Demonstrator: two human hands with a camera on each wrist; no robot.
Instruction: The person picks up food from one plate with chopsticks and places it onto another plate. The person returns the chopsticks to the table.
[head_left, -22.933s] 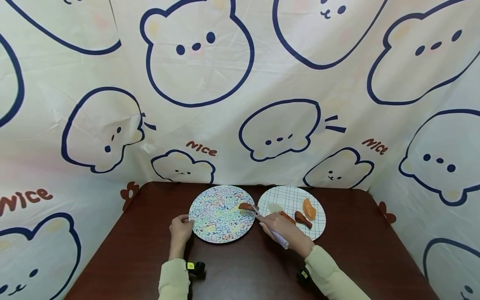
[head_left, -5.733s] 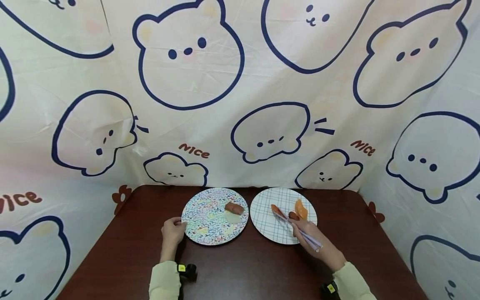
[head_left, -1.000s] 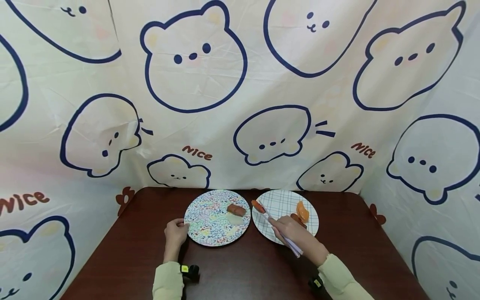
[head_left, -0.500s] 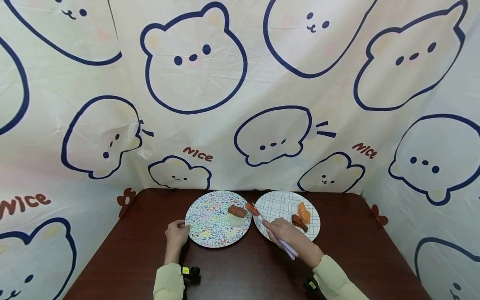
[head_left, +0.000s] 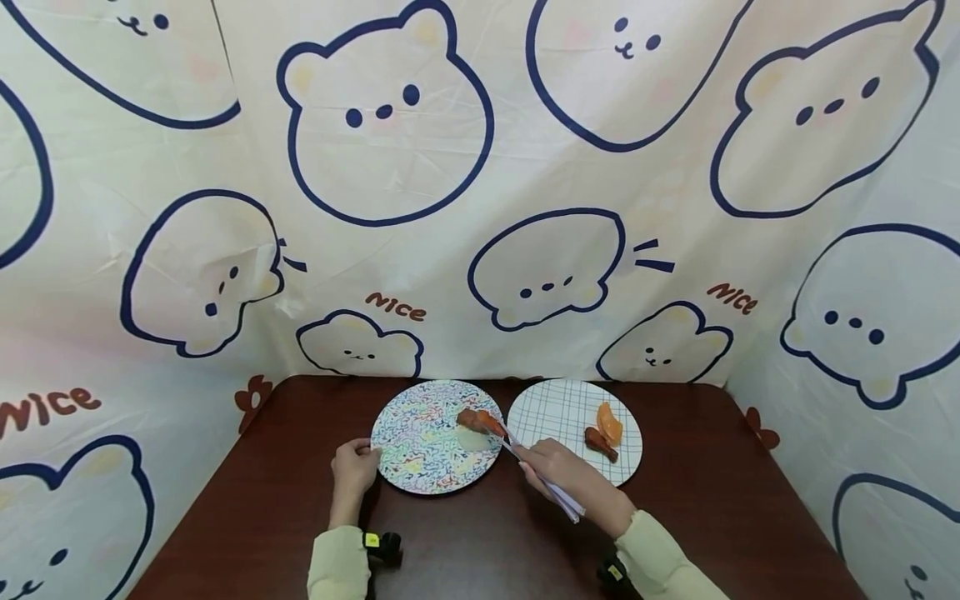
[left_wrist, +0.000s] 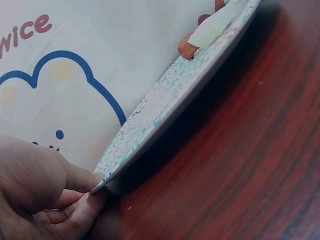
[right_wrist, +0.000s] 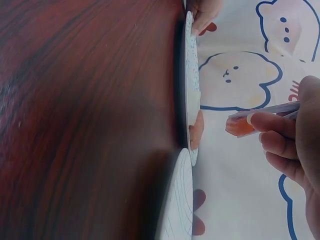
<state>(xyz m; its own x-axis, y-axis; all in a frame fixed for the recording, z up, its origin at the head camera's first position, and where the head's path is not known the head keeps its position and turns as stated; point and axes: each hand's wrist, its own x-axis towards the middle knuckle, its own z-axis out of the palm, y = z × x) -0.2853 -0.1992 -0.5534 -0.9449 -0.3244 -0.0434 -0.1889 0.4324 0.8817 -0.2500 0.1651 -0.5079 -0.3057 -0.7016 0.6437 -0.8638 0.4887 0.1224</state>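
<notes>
My left hand (head_left: 356, 468) pinches the near-left rim of a round plate with a multicoloured squiggle pattern (head_left: 412, 454); thumb and fingers show at its edge in the left wrist view. My right hand (head_left: 558, 468) holds a pair of pale chopsticks (head_left: 558, 496). Between their tips is an orange-red piece of food (right_wrist: 239, 126), raised above the plate in the right wrist view. In the head view it overlaps a brown, sausage-like piece (head_left: 469, 418) on the patterned plate's right side. A pale, thin slice (head_left: 472, 440) lies beside the brown piece.
A white plate with a grid pattern (head_left: 536, 408) stands close to the right of the patterned one. On it lie a drumstick (head_left: 600, 444) and an orange segment (head_left: 609, 423). The brown table (head_left: 450, 550) ends at a printed cloth backdrop (head_left: 450, 350).
Over the last second, the chopsticks carried the orange-red piece left, from the grid plate to over the patterned plate. Since the oldest frame, the pale slice moved there too. The left hand stays at the rim.
</notes>
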